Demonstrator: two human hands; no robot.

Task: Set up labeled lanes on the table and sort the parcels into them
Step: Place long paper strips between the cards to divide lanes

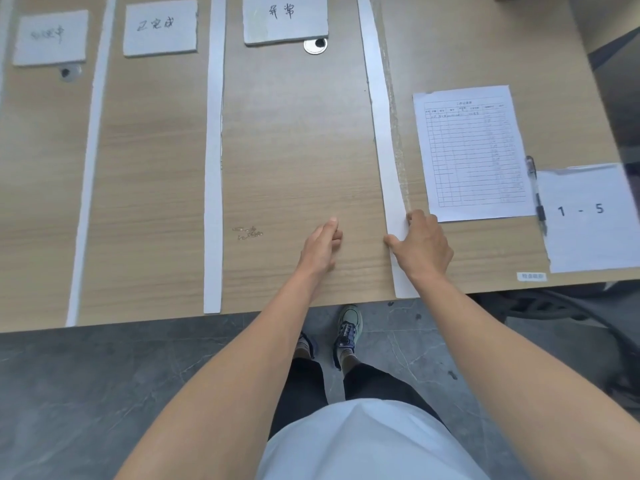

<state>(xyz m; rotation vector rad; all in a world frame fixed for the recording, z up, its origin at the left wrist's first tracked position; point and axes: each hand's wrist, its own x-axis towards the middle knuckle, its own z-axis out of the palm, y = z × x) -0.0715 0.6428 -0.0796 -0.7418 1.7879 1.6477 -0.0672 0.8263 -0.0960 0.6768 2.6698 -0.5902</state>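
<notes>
The right hand [420,245] pinches the strip [377,116] at its near end; its length runs away to the far side. The left hand [322,245], loosely curled and empty, lies just left.

Three white strips [90,168] [213,168] [379,116] in full view on the bench [294,150]. Three label cards [50,38] [161,27] [285,19], two cable holes [71,72] [316,46], two paper sheets [474,154] [588,216], one pen [536,195], two hands [322,244] [422,247], two shoes [348,330] [306,344].

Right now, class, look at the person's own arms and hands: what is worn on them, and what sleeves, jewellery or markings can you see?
The left forearm and right forearm are bare to the frame's edge, no sleeve in view. The left hand and right hand carry no gloves; no watch, ring or marking shows.
</notes>
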